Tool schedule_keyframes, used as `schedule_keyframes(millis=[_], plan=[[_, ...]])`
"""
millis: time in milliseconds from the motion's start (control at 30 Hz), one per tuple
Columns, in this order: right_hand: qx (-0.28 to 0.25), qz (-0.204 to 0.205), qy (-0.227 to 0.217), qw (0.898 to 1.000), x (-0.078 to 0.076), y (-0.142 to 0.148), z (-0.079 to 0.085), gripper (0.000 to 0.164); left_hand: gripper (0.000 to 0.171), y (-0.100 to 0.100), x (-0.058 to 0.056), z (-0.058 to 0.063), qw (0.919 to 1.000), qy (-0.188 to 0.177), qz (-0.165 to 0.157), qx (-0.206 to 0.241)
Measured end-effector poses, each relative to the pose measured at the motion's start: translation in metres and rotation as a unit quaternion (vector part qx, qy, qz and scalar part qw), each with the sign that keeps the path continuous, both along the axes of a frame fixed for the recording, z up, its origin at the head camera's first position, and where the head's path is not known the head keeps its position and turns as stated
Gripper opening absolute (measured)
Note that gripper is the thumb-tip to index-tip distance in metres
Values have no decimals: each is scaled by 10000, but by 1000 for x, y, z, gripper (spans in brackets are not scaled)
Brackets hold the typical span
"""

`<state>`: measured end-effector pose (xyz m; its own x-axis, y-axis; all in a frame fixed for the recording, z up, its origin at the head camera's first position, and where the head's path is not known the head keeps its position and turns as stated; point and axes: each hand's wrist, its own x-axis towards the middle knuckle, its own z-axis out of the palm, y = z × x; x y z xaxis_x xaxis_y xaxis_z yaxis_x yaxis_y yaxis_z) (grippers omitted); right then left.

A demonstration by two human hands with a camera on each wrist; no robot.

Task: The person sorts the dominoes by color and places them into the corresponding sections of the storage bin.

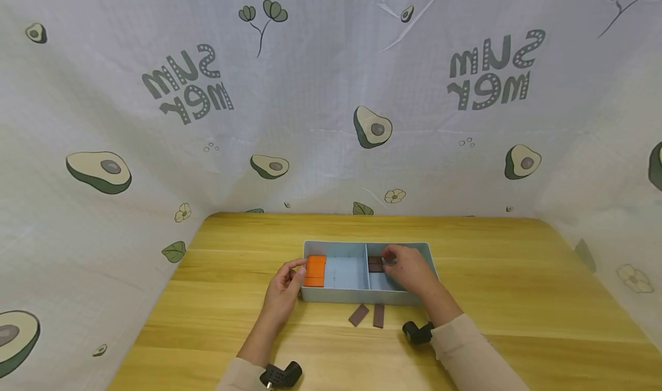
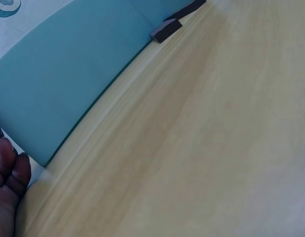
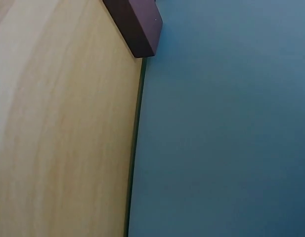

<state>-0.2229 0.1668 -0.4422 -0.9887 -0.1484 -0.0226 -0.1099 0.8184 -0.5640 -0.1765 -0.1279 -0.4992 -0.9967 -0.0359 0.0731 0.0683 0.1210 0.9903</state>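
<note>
pale cloth (image 1: 320,80) printed with avocados, leaves, flowers and grey lettering hangs behind and around a yellow wood-grain table (image 1: 517,276). on the table sits a shallow light blue box (image 1: 336,295), split by an upright divider (image 1: 367,267) into two compartments. orange blocks (image 1: 315,271) lie side by side against the left end of the left compartment, with bare floor between them and the divider. in the right compartment, dark brown blocks (image 1: 374,264) lie right beside the divider.

the left hand (image 1: 282,292) is at the box's left end, thumb and forefinger by the rim near the orange blocks, fingers loose and clasping nothing. the right hand (image 1: 410,270) reaches over the right compartment, thumb and forefinger bent toward each other at the right edge of the dark brown blocks; whether they pinch one cannot be told from these views.

two loose brown blocks lie flat on the table in front of the box, the slanted one (image 1: 358,315) to the left of the straighter one (image 1: 378,315), apart from each other. both forearms wear beige sleeves (image 1: 473,351) and black wrist devices (image 1: 281,374).
</note>
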Motion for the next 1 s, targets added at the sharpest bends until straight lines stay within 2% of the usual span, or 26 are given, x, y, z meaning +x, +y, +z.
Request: schedule_keyframes(millis=[300,500,600,667,700,767,867,900,933,1000], plan=[[-6,36,31,10000,0,1,0,21,31,1,1,1,10000,-67,22,-22],[-138,-123,103,9998,-1,1,-1,21,31,0,0,1,10000,-30,7,7],[-221,-258,536,9980,1,1,0,18,31,1,0,0,10000,-24,-9,-27],[-323,-310,1227,9914,4,0,0,16,31,1,1,0,10000,-21,4,-56],[-393,-336,1704,9840,6,0,0,15,31,1,1,0,10000,-23,20,-66],[-505,-411,2757,9590,10,1,-1,13,30,1,1,1,10000,-28,45,-84],[-615,-468,4161,9060,18,2,0,12,30,1,2,3,10000,-26,44,-81],[-726,-428,4484,8898,21,3,0,12,31,1,2,3,10000,-27,43,-83],[-854,-360,4699,8778,25,4,1,12,31,1,2,4,9999,-26,42,-89],[-1145,-98,4866,8660,35,4,2,14,31,2,2,4,9999,-25,42,-98]])
